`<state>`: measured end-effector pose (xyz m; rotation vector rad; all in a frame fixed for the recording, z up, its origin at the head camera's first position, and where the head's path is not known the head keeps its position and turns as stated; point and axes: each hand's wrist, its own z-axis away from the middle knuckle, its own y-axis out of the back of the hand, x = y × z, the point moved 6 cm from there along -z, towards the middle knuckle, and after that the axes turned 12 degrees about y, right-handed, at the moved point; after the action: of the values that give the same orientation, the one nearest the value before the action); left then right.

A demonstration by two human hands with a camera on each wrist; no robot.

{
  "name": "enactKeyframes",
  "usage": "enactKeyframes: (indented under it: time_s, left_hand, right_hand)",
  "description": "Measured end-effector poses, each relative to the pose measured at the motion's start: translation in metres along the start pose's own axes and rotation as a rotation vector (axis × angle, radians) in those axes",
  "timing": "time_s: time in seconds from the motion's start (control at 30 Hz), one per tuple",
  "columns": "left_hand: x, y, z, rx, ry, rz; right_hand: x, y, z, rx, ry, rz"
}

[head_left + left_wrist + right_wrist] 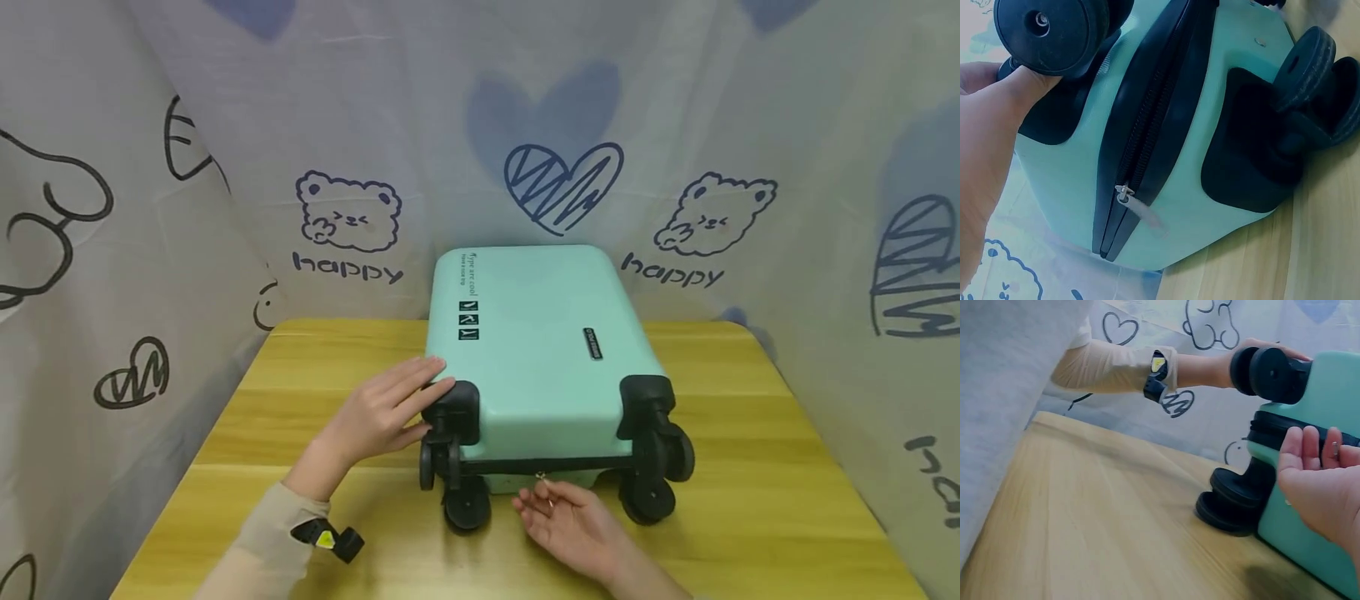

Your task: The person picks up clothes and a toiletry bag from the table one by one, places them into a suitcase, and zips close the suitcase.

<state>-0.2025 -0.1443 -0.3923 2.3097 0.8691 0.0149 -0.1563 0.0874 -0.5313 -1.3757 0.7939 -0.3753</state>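
Nearest us, our right hand [573, 525] lies palm up, fingers relaxed, under the zipper pull [539, 476]; our left hand [382, 412] presses flat on the suitcase [536, 350] corner; the zipper looks fully closed, not yet opened.

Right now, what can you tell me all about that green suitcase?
The suitcase is mint green with a smooth, hard-looking shell and rounded corners. It lies flat on the wooden table, its wheeled end toward the person. Black double wheels sit in black corner housings. A black zipper runs around its middle, with a small metal pull. Small black labels mark the top. The left hand rests on one wheel corner; the right hand is open, palm up, just below the zipper pull.
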Motion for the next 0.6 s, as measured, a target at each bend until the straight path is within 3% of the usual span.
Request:
enactKeyframes:
  time_s: [0.33,0.5,0.6]
  left_hand:
    - [0.001,-0.004,0.001,-0.007,0.037,0.038]
    - [0.001,-0.004,0.001,-0.022,0.047,0.037]
    - [0.002,-0.003,0.002,-0.024,0.047,0.031]
  right_hand:
    - [-0.009,0.012,0.008,0.160,-0.020,0.186]
    - [-0.003,0.015,0.003,0.130,-0.076,0.273]
    - [0.002,0.015,-0.002,0.099,-0.103,0.254]
